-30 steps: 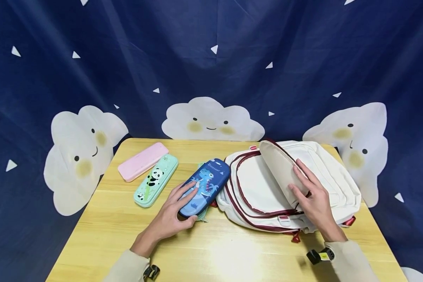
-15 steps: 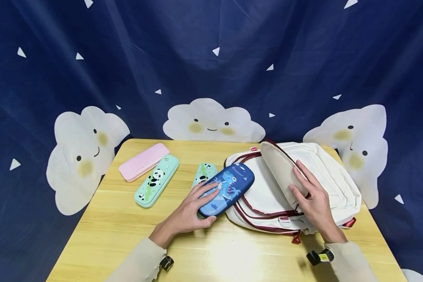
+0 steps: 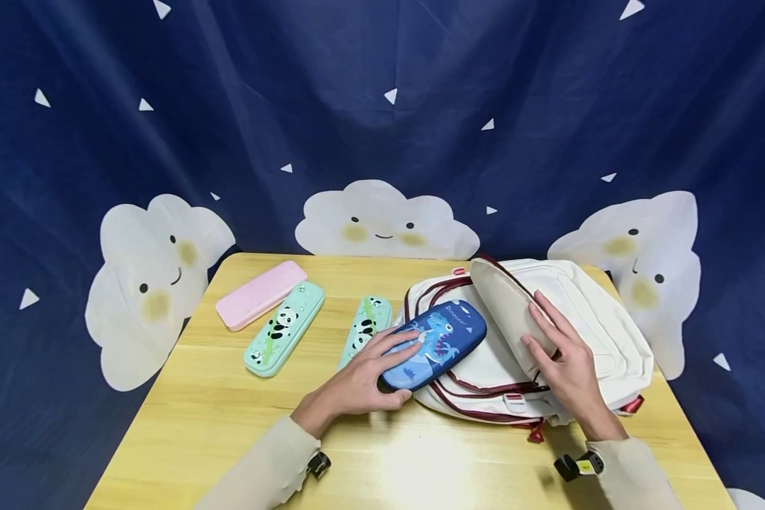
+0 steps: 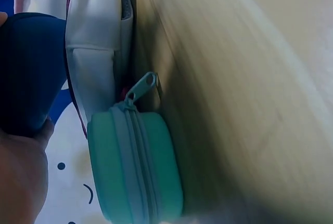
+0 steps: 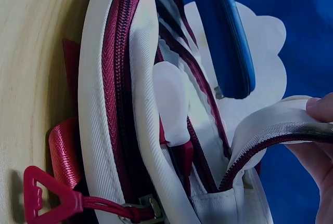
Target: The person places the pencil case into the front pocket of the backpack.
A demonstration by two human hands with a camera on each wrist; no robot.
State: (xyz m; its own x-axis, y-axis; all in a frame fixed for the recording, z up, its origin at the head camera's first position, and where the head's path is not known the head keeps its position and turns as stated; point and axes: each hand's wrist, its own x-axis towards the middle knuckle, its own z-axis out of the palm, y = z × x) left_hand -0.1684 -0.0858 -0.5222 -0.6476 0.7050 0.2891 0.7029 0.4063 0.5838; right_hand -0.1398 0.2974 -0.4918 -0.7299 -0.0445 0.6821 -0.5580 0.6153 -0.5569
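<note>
My left hand (image 3: 363, 375) grips the near end of a blue dinosaur pencil case (image 3: 449, 336), thumb at its lower edge and fingers across its top. The case is tilted above the left part of a white backpack (image 3: 593, 304) lying on the table. My right hand (image 3: 570, 365) holds the backpack's front flap (image 3: 503, 301) folded back, thumb on the lining. In the right wrist view, the blue case (image 5: 223, 37) hangs over the unzipped compartment, apart from the flap (image 5: 276, 117). The left wrist view shows the case's dark underside (image 4: 28, 73).
Partly behind my left hand lies a mint panda pencil case (image 3: 366, 322), its zipper facing the left wrist camera. Farther left on the wooden table (image 3: 191, 418) are another mint panda case (image 3: 283, 329) and a pink case (image 3: 261, 294). A blue cloud-patterned curtain (image 3: 382, 127) hangs behind.
My left hand has carried the dinosaur pencil case rightward, from above the mint panda case to over the backpack, uncovering much of the mint case. My right hand stays on the flap.
</note>
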